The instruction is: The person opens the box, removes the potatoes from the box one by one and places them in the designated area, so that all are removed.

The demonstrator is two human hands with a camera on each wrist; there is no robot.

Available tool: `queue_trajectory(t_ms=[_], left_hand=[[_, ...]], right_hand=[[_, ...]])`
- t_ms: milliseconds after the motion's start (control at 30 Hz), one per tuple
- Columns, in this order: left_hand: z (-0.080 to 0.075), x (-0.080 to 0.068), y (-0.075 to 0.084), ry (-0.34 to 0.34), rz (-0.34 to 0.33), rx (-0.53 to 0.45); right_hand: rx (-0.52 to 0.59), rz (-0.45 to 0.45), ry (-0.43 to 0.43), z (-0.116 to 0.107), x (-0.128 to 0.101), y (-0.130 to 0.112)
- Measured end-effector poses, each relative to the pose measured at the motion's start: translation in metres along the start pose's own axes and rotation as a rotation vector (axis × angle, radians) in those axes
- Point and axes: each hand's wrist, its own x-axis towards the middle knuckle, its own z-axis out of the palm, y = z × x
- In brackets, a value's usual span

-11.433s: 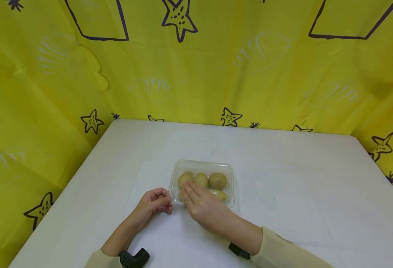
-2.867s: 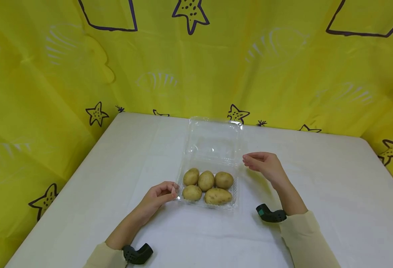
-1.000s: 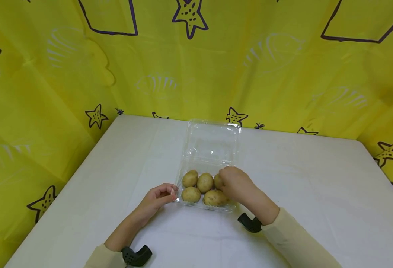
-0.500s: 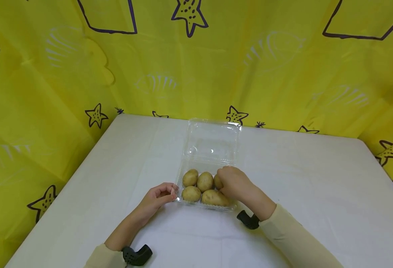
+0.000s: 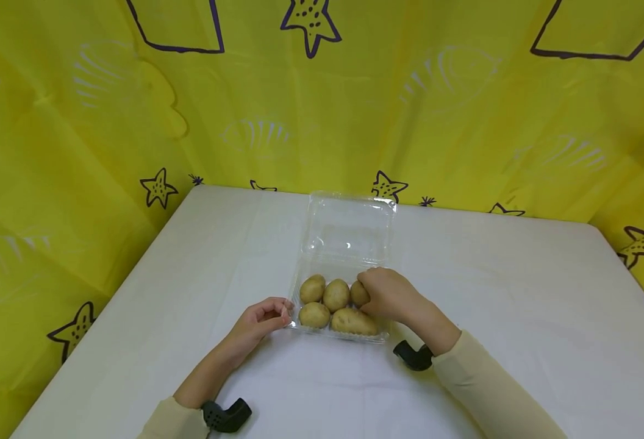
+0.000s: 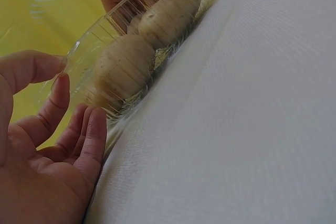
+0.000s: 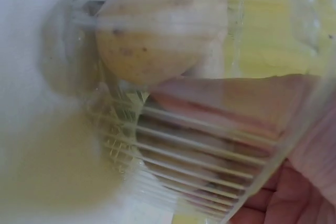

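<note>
A clear plastic clamshell box (image 5: 330, 336) sits on the table with its lid (image 5: 349, 227) folded back. Several potatoes lie inside, three behind and two in front. My left hand (image 5: 256, 323) pinches the box's left edge between thumb and finger, as the left wrist view shows close up. My right hand (image 5: 392, 296) reaches over the right side and grips the back right potato (image 5: 358, 294), which it partly hides. Seen through the ribbed wall in the right wrist view, the thumb lies along this potato (image 7: 173, 145). A long potato (image 5: 352, 322) rests just in front.
White cloth covers the table (image 5: 492, 292) around the box. A yellow curtain (image 5: 333, 110) printed with stars and fish hangs behind and at both sides. Each wrist carries a black camera mount, the left mount (image 5: 227, 416) lying low over the cloth.
The lid, closed at first, has been opened backward. My right hand has come from beside the box onto the back right potato. The long front potato has shifted slightly left. My left hand stays put.
</note>
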Motion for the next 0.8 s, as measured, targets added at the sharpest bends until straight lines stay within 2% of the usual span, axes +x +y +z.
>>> queue_trajectory(t_ms=[200,467,800], left_hand=[[0.001,0.000,0.001,0.008,-0.017,0.007],[0.000,0.000,0.000,0.011,-0.009,0.015],[0.000,0.000,-0.001,0.009,-0.016,0.025]], right_hand=[[0.080,-0.005,0.055,-0.001,-0.002,0.003],[0.299,-0.025,0.205,0.004,-0.010,0.011],[0.449,-0.021,0.289,0.013,-0.014,0.018]])
